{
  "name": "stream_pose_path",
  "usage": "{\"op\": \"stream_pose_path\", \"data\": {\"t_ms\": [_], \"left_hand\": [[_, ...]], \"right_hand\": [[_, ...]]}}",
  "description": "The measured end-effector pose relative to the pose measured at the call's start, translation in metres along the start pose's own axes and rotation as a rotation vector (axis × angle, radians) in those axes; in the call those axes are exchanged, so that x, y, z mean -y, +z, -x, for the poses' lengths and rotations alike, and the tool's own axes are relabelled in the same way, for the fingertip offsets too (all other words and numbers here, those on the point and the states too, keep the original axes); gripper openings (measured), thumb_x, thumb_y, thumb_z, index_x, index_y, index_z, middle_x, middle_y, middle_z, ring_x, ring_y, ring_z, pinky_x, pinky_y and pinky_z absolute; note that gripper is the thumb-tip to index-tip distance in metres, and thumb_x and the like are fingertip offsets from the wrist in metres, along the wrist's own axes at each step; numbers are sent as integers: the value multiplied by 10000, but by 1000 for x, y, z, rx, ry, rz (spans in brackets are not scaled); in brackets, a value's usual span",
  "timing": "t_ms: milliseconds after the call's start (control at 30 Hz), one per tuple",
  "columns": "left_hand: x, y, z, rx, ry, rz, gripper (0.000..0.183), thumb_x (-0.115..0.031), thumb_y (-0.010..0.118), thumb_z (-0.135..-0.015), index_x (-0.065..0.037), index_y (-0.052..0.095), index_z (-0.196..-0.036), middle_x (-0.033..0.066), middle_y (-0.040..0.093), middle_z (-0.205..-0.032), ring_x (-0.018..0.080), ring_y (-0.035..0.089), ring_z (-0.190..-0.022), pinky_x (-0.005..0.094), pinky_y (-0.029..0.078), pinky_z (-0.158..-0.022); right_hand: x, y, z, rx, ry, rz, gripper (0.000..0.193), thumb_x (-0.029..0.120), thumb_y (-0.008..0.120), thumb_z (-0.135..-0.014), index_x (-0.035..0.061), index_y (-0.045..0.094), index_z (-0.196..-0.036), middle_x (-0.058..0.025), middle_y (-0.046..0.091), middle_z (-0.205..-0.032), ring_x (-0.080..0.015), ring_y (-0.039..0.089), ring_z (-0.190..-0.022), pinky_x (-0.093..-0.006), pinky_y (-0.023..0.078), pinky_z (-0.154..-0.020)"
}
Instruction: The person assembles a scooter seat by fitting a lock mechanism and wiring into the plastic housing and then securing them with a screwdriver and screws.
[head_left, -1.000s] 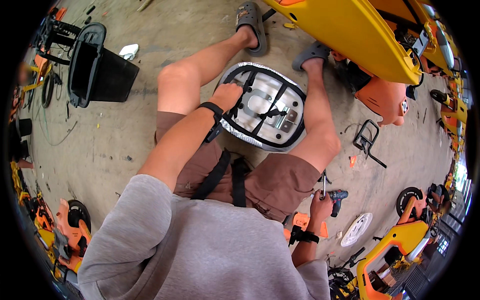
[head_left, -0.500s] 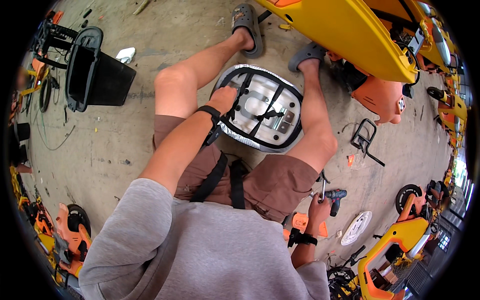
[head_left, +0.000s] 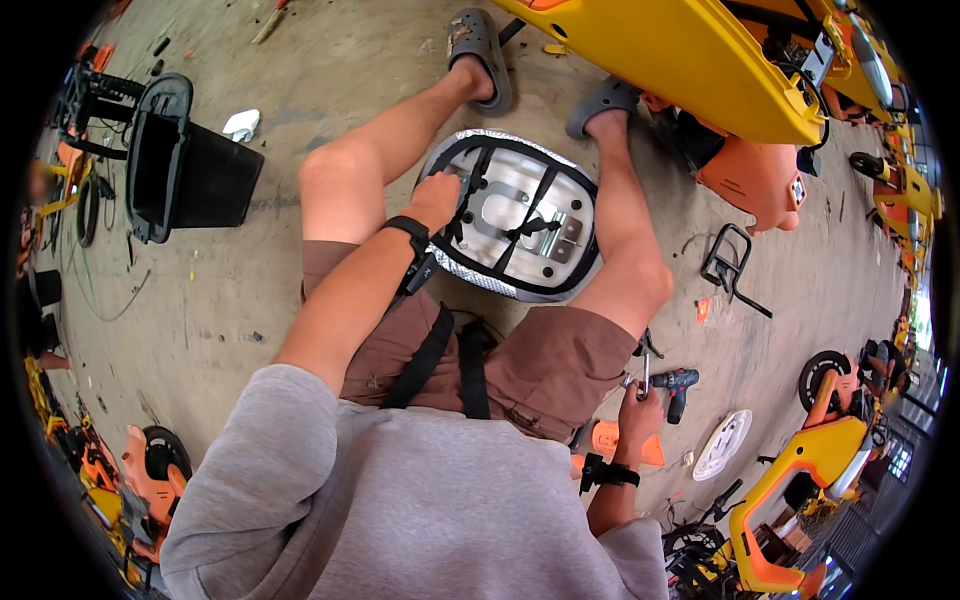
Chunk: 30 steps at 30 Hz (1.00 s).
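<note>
An upturned seat (head_left: 517, 212) lies on the floor between my legs, its white underside showing with black straps, a metal plate and a silvery cover edge. My left hand (head_left: 437, 200) is closed on its left rim, and the fingertips are partly hidden. Out to the right, beside my thigh, my right hand (head_left: 641, 413) is closed around a shiny metal hand tool (head_left: 644, 385) whose exact kind is too small to make out. Next to that tool lies a cordless drill (head_left: 676, 383), and an orange plastic piece (head_left: 606, 438) is near my right wrist.
A black bin-like container (head_left: 205, 170) lies at the left. Overhead right, a yellow vehicle body (head_left: 690, 65) hangs close to my feet. A bent black metal bracket (head_left: 728, 262) and a white oval panel (head_left: 722, 444) lie on the right. Yellow-orange scooters (head_left: 790, 500) stand around the edges.
The view has shifted slightly, so the seat appears a little further left. My left hand stays on the seat rim, and my right hand still grips the metal tool beside the drill.
</note>
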<state>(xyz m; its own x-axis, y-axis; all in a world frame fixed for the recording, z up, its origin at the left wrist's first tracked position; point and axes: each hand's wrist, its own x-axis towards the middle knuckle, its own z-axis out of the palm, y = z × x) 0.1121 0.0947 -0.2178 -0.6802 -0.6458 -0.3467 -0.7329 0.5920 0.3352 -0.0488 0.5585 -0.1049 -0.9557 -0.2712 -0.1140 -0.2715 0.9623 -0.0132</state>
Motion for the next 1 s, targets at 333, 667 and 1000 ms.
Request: {"op": "stream_pose_path", "data": {"t_ms": [333, 667, 1000], "left_hand": [[-1, -2, 1, 64, 11, -16, 138, -32, 666, -723, 12, 659, -853, 248, 663, -921, 406, 646, -914, 462, 528, -830], [-5, -3, 4, 38, -11, -37, 130, -27, 657, -719, 11, 680, -841, 245, 670, -936, 398, 653, -916, 460, 530, -831], [-5, -1, 4, 25, -93, 5, 136, -46, 642, -751, -11, 678, -877, 220, 674, -961, 384, 655, -934, 453, 534, -825]], "right_hand": [[4, -4, -3, 10, 43, 9, 333, 408, 613, -848, 90, 708, -875, -170, 673, -734, -391, 642, -710, -491, 484, -612], [3, -2, -3, -28, 51, 10, 322, 406, 617, -843, 96, 707, -860, -164, 671, -726, -383, 643, -695, -483, 488, -606], [1, -2, -4, -28, 52, 22, 333, 412, 613, -842, 96, 713, -873, -161, 679, -740, -379, 648, -700, -483, 489, -612]]}}
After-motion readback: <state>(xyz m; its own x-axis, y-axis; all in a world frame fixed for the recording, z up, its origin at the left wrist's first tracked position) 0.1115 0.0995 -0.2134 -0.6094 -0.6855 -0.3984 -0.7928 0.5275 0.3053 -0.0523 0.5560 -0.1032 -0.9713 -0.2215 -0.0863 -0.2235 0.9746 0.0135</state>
